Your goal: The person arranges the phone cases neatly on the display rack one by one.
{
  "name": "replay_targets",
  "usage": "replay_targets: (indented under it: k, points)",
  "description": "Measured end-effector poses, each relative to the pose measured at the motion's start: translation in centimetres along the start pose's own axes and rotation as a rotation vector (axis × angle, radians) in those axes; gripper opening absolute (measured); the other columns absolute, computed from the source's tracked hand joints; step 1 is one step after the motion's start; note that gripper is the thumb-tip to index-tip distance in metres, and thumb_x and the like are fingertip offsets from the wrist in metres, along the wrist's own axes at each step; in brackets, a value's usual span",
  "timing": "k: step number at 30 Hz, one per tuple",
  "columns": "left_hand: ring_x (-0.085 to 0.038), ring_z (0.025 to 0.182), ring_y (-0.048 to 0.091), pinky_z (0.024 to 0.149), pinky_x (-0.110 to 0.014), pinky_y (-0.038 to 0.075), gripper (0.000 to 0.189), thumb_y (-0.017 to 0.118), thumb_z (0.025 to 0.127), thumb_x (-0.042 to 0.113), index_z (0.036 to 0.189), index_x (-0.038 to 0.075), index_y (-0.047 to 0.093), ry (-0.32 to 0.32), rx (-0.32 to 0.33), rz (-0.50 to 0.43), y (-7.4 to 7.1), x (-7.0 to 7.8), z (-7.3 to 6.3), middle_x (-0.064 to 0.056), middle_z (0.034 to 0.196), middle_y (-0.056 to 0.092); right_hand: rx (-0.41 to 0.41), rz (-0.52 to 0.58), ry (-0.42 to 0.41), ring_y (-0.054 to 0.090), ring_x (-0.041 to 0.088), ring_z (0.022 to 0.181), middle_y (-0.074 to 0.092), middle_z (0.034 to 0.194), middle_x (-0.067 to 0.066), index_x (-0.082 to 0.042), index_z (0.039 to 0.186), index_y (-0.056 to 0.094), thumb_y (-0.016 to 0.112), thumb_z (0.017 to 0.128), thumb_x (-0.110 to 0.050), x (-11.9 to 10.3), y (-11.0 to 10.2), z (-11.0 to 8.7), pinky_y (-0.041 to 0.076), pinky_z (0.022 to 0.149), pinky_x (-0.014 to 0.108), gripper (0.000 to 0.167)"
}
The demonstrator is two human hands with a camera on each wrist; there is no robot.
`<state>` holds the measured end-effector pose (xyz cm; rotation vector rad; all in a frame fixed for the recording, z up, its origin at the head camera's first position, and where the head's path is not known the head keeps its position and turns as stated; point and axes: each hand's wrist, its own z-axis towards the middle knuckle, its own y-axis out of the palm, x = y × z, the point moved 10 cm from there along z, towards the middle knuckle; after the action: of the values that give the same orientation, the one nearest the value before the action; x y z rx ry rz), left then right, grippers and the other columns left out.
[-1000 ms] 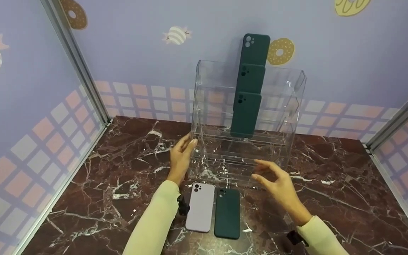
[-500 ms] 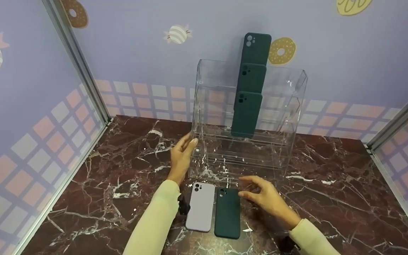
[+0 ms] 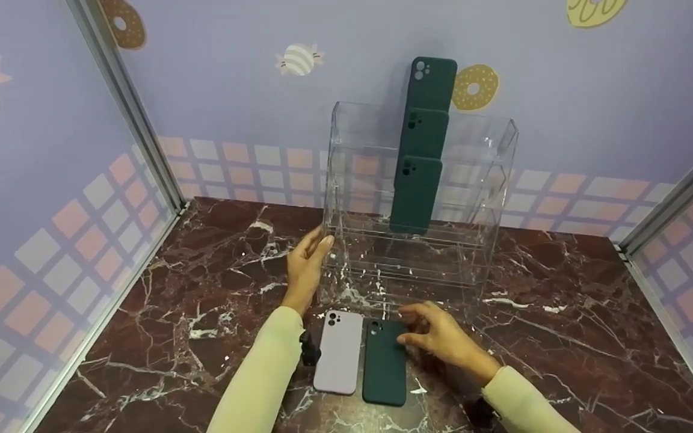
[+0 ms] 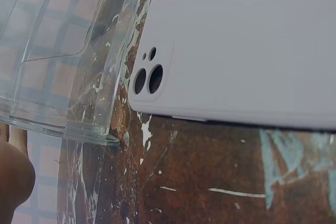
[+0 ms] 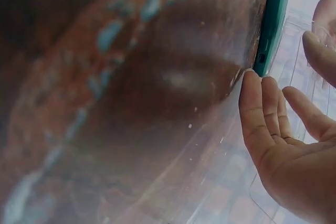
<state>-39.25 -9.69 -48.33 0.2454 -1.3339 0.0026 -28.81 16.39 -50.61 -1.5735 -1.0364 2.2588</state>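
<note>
Upright at the back stands a clear tiered display stand (image 3: 461,239). My left hand (image 3: 305,266) grips its left side, thumb at the edge; only a bit of that hand shows in the left wrist view. Two phone cases lie side by side on the table before the stand, a pale lilac case (image 3: 338,359) and a dark green case (image 3: 384,374). My right hand (image 3: 440,337) is at the green case's upper right edge, thumb apart from the fingers. In the right wrist view its nearly straight fingertips come right up to the green case's side (image 5: 274,22).
Three more green phone cases (image 3: 417,195) stand one above another in the stand's tiers. The dark red marble tabletop (image 3: 202,282) has white veins. Patterned walls (image 3: 220,78) close off the back and both sides.
My right hand has moved down and left from in front of the stand to the green case's edge. My left hand stays at the stand, and the cases have not moved.
</note>
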Motion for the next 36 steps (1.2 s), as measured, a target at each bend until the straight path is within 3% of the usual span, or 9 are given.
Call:
replay_targets:
  k: [11,22,29,36]
  points:
    - [-0.029,0.128,0.065,0.11,-0.04,0.051,0.046,0.071,0.104,0.015,0.146,0.0,0.062,-0.003,-0.003,0.006,0.0,0.0,-0.1,-0.017,0.139,0.068,-0.053,-0.015,0.026,0.06,0.01,0.078,0.064,0.096,0.008,0.006,0.131,0.069,0.091,0.086,-0.018,0.3,1.3,-0.2,0.054,0.066,0.025,0.055]
    - [-0.03,0.128,0.065,0.11,-0.04,0.051,0.047,0.07,0.103,0.014,0.146,-0.002,0.061,0.006,0.004,-0.023,0.0,-0.1,0.0,-0.019,0.14,0.067,-0.126,-0.083,0.078,0.058,0.014,0.078,0.062,0.092,0.002,0.007,0.136,0.064,0.093,0.084,-0.023,0.5,2.2,0.0,0.051,0.068,0.028,0.067]
    - [-0.027,0.128,0.065,0.11,-0.039,0.051,0.045,0.07,0.104,0.014,0.146,-0.001,0.062,0.007,-0.014,-0.033,0.2,0.0,0.1,-0.019,0.139,0.068,-0.099,-0.112,0.11,0.059,0.016,0.081,0.062,0.094,0.002,-0.002,0.127,0.067,0.097,0.078,-0.025,0.5,1.9,-0.2,0.052,0.07,0.033,0.062]
    - [-0.027,0.128,0.065,0.111,-0.041,0.05,0.046,0.07,0.105,0.015,0.147,0.0,0.061,0.003,-0.026,-0.018,0.1,0.1,0.0,-0.02,0.139,0.067,-0.09,-0.043,0.122,0.065,0.019,0.088,0.065,0.104,0.005,-0.003,0.126,0.063,0.097,0.078,-0.018,0.3,2.3,-0.5,0.057,0.074,0.035,0.061]
